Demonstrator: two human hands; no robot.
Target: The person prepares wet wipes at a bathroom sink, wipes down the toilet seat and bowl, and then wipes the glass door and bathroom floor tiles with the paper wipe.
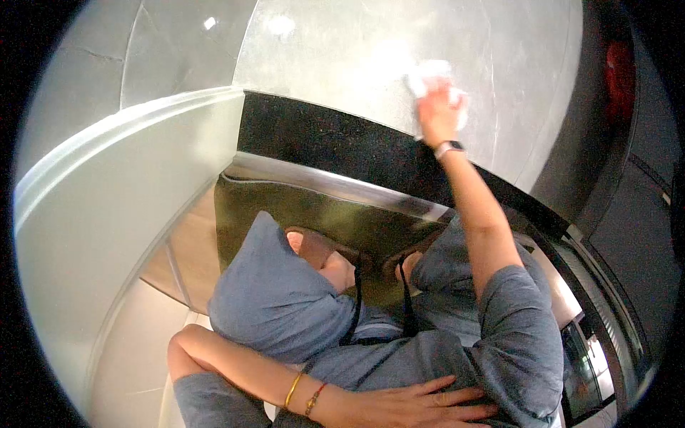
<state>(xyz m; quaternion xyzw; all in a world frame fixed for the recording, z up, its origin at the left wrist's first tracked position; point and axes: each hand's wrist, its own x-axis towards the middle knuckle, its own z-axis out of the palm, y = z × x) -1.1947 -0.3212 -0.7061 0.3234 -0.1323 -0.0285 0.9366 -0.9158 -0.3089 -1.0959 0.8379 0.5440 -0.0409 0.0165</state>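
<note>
My right hand [439, 114] is stretched forward over the grey stone-like floor [335, 57], its fingers closed on a white cloth [430, 70] that lies against the surface. Hand and cloth are blurred by motion. A watch with a light band [449, 148] circles the right wrist. My left hand [421, 405] rests flat with spread fingers on the grey clothing at my lap, holding nothing. Yellow and red bracelets are on the left wrist.
A black stone sill [321, 132] with a metal strip [328, 184] runs in front of my knees. On the left stands a frosted glass panel [128, 214]. A dark wall with a red object [618, 75] is at the right, above black-framed glass [581, 364].
</note>
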